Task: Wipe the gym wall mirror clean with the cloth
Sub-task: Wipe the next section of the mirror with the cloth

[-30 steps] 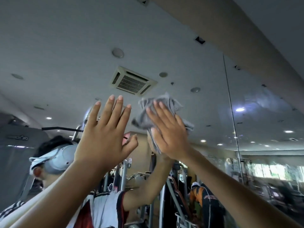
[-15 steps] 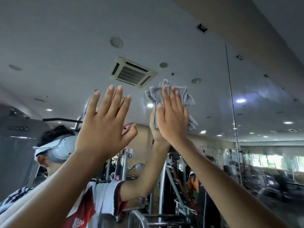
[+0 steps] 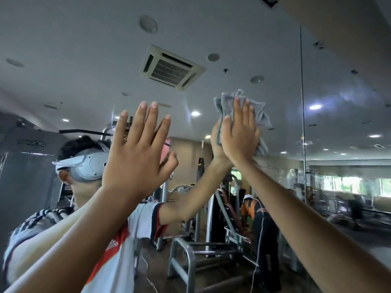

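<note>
The wall mirror [image 3: 84, 60] fills the view and reflects the gym ceiling and machines. My right hand [image 3: 239, 132] is raised high and presses a crumpled grey cloth [image 3: 261, 117] flat against the glass with straight fingers. The cloth sticks out above and to the right of the fingers. My left hand [image 3: 137, 153] is raised to the left of it, palm toward the mirror, fingers straight and spread, holding nothing. Whether the left palm touches the glass is not clear.
A vertical seam [image 3: 302, 123] between mirror panels runs to the right of the cloth. The beige wall band [image 3: 349, 28] borders the mirror at the upper right. Reflected in the glass are my own figure, gym machines [image 3: 190, 250] and another person [image 3: 260, 218].
My right hand has slid the cloth to the right across the glass, its fingers turning from left-leaning to upright. The left hand has stayed raised in about the same place.
</note>
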`<act>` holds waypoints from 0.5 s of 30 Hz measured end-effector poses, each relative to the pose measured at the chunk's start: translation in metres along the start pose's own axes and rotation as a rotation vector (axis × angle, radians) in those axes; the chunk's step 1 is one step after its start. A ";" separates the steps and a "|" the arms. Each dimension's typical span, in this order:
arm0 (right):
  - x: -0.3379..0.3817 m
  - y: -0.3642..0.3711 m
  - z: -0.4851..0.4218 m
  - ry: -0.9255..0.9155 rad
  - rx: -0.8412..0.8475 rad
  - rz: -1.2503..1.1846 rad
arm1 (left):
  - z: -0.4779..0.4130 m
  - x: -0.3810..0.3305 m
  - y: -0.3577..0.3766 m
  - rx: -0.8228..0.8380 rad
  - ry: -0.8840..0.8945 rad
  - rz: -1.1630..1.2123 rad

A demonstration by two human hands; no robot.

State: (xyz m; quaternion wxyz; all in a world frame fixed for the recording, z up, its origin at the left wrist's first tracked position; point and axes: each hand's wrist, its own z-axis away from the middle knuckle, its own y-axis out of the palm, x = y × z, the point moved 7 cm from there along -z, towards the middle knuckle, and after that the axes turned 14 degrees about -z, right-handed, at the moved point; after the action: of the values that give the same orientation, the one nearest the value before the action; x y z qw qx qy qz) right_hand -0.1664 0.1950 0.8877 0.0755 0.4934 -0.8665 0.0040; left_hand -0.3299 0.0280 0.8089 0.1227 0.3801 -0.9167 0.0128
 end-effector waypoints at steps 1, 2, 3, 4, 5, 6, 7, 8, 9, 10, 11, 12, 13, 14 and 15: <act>0.015 0.004 0.009 -0.024 -0.008 0.005 | 0.006 -0.002 -0.001 0.005 0.009 0.004; 0.030 0.005 0.020 -0.094 -0.010 0.003 | 0.009 -0.003 -0.001 0.010 0.018 0.010; 0.040 0.005 0.034 -0.189 -0.002 -0.011 | 0.012 -0.003 -0.002 0.017 0.026 0.016; 0.047 0.004 0.050 -0.298 0.027 -0.037 | 0.013 -0.003 -0.002 0.028 0.032 0.019; 0.046 0.003 0.068 -0.418 0.081 -0.058 | 0.013 -0.002 -0.001 0.040 0.037 0.017; 0.040 0.002 0.087 -0.535 0.145 -0.060 | 0.013 -0.001 0.000 0.053 0.038 0.013; 0.026 -0.002 0.103 -0.636 0.202 -0.040 | 0.013 0.000 0.000 0.053 0.037 0.013; 0.007 -0.006 0.112 -0.705 0.244 -0.009 | 0.014 -0.001 0.000 0.052 0.035 0.014; -0.012 -0.010 0.113 -0.712 0.264 0.016 | 0.015 -0.003 0.000 0.050 0.033 0.009; -0.030 -0.013 0.107 -0.645 0.256 0.031 | 0.017 -0.006 0.000 0.048 0.031 -0.005; -0.044 -0.014 0.095 -0.512 0.220 0.027 | 0.019 -0.009 0.000 0.045 0.026 -0.023; -0.052 -0.015 0.079 -0.347 0.156 0.014 | 0.021 -0.012 0.000 0.040 0.019 -0.036; -0.052 -0.015 0.065 -0.192 0.081 0.001 | 0.022 -0.014 0.000 0.035 0.012 -0.040; -0.044 -0.014 0.053 -0.067 0.019 -0.009 | 0.023 -0.015 -0.001 0.029 0.006 -0.037; -0.032 -0.011 0.044 0.021 -0.018 -0.011 | 0.024 -0.015 -0.001 0.018 0.003 -0.033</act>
State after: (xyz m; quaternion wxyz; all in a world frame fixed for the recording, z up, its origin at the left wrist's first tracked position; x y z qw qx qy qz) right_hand -0.1460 0.2134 0.8392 0.0890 0.4974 -0.8629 0.0008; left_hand -0.3237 0.0348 0.7824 0.1209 0.3961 -0.9100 0.0198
